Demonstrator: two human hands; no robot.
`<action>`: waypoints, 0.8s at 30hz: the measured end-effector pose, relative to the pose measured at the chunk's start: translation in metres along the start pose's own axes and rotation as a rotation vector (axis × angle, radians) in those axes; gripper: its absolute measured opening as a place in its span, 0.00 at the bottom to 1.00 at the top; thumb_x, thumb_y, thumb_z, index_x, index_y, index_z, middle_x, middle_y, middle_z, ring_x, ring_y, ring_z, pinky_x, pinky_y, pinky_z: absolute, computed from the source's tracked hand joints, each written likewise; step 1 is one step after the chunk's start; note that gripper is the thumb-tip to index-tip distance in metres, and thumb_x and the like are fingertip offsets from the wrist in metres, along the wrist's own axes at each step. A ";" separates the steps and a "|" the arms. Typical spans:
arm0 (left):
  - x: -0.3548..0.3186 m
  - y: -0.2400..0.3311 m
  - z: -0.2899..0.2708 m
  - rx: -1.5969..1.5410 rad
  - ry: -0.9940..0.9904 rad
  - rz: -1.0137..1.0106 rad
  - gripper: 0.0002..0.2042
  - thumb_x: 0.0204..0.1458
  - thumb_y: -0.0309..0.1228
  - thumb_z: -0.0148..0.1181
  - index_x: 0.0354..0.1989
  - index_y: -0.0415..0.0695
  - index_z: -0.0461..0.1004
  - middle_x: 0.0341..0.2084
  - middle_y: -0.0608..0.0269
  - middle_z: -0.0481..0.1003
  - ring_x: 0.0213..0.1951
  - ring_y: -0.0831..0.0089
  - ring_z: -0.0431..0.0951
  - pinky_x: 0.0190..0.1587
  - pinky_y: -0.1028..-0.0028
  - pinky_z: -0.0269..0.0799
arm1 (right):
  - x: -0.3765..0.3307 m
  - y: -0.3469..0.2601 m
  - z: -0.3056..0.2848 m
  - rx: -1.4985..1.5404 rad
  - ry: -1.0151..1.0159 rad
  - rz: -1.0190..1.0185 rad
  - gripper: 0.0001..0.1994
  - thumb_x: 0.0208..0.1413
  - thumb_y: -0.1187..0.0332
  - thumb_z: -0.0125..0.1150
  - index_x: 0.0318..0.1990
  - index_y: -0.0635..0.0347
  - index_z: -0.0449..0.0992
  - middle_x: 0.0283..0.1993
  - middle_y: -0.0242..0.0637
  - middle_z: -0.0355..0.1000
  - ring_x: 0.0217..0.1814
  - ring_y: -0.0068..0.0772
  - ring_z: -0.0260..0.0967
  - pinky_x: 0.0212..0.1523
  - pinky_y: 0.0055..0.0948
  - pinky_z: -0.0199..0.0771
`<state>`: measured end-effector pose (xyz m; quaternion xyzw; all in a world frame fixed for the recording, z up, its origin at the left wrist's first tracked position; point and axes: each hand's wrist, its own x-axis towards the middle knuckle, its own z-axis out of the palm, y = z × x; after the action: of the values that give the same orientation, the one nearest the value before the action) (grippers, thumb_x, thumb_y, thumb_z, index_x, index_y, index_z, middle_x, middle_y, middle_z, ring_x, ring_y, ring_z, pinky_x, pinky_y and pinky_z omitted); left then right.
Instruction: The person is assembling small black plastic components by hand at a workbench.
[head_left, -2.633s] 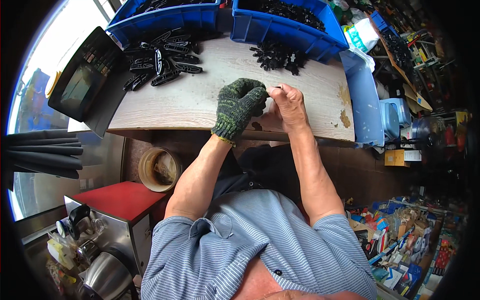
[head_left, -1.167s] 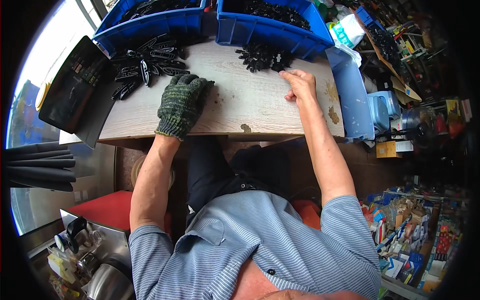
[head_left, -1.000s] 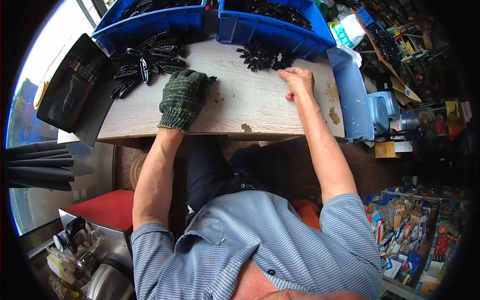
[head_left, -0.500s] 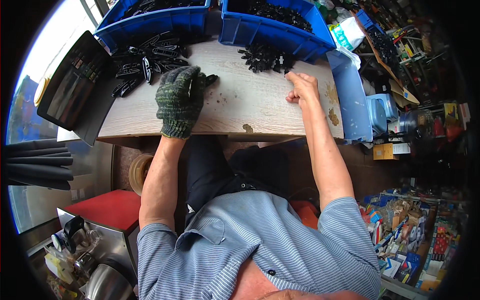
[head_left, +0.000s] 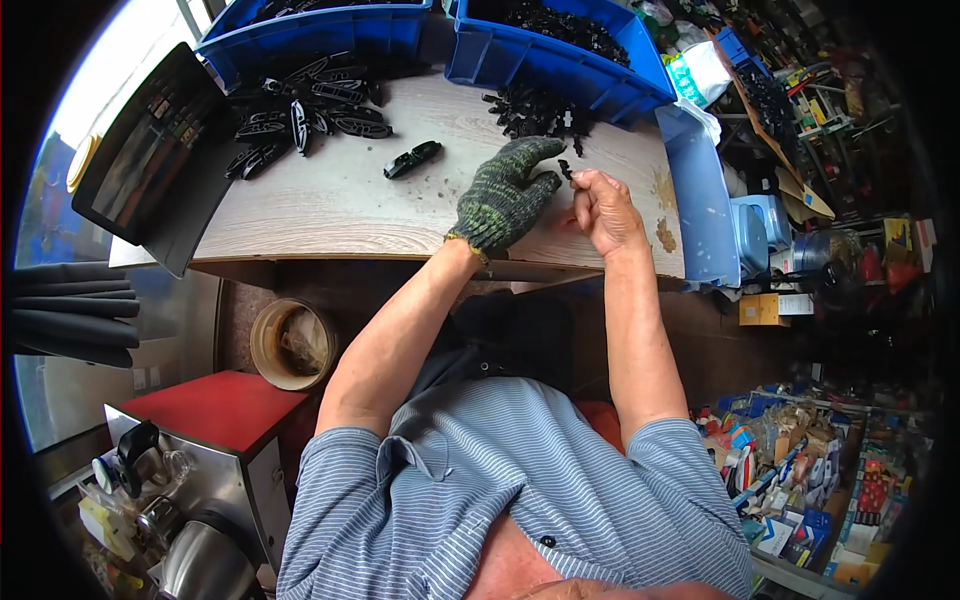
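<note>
Left hand [head_left: 505,195]: gloved in grey-green knit, raised over the table's near edge, fingers loosely curled with the tips toward a small black clip; forearm rising from the lower middle.
Right hand [head_left: 603,208]: bare, just right of the glove, thumb and fingertips pinched together on the clip; forearm nearly straight up from the lower right.
Clip [head_left: 565,170]: between the two hands, at the right fingertips and touching or almost touching the glove's fingertips; too small to tell its long axis or which way it points.
Table [head_left: 340,200]: pale wood-grain top, hands over its front right part.
Loose part [head_left: 412,159]: one black elongated piece lying alone mid-table, long axis slanting up to the right, well left of the glove.
Left pile [head_left: 300,120]: black elongated parts scattered at the far left of the table.
Right pile [head_left: 535,108]: small black clips heaped just beyond the hands.
Left bin [head_left: 310,30]: blue, at the table's far edge, holding black parts.
Right bin [head_left: 555,50]: blue, beside it, filled with small black pieces.
Tray [head_left: 150,165]: dark, flat, overhanging the table's left end.
Bucket [head_left: 292,345]: round, tan, on the floor below the table, some scraps inside.
</note>
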<state>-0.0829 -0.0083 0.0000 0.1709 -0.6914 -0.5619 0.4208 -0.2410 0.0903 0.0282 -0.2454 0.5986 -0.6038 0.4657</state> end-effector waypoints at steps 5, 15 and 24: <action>0.007 0.000 0.002 0.063 -0.162 -0.146 0.16 0.58 0.28 0.62 0.54 0.39 0.76 0.41 0.57 0.81 0.42 0.69 0.81 0.48 0.70 0.77 | -0.005 0.006 0.005 0.035 0.015 -0.111 0.11 0.57 0.62 0.62 0.30 0.61 0.75 0.12 0.32 0.62 0.10 0.25 0.56 0.21 0.40 0.82; 0.005 0.001 -0.001 -0.400 -0.028 -0.378 0.11 0.58 0.27 0.63 0.47 0.36 0.77 0.33 0.61 0.80 0.31 0.76 0.79 0.36 0.74 0.77 | -0.013 0.009 0.018 0.095 0.066 -0.157 0.09 0.57 0.62 0.64 0.36 0.58 0.78 0.12 0.31 0.63 0.10 0.24 0.58 0.20 0.34 0.79; -0.016 0.016 -0.009 0.081 0.040 -0.251 0.15 0.57 0.33 0.64 0.50 0.40 0.77 0.33 0.55 0.82 0.31 0.69 0.82 0.37 0.70 0.77 | -0.006 0.023 0.007 -0.017 -0.030 -0.270 0.07 0.57 0.67 0.68 0.38 0.57 0.78 0.16 0.27 0.67 0.13 0.21 0.62 0.19 0.29 0.77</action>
<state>-0.0626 0.0019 0.0089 0.2840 -0.6783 -0.5781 0.3536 -0.2262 0.0957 0.0092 -0.3367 0.5582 -0.6522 0.3869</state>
